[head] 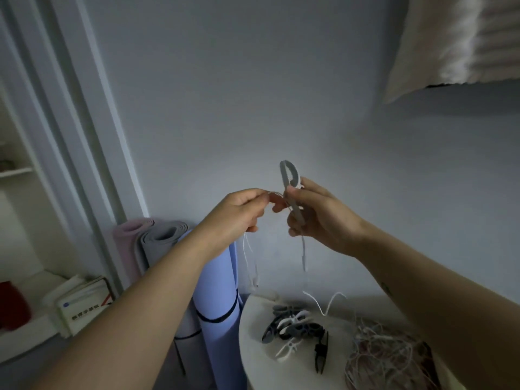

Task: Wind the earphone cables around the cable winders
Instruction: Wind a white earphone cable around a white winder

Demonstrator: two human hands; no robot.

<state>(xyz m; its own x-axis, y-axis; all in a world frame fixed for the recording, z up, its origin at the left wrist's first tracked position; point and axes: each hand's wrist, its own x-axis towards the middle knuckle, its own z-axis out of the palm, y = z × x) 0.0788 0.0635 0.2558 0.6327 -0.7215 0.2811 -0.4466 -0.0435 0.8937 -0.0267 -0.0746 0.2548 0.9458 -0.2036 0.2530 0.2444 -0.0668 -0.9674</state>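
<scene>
Above the table [253, 327], right hand [318, 218] grips winder [291, 190]; left fingers [260, 198] pinch cable [247, 254] — winding begun; next, likely another taut turn.

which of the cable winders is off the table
The grey winder gripped upright in the right hand, its cable pinched by the left hand. The other winders lie piled on the white table.
</scene>
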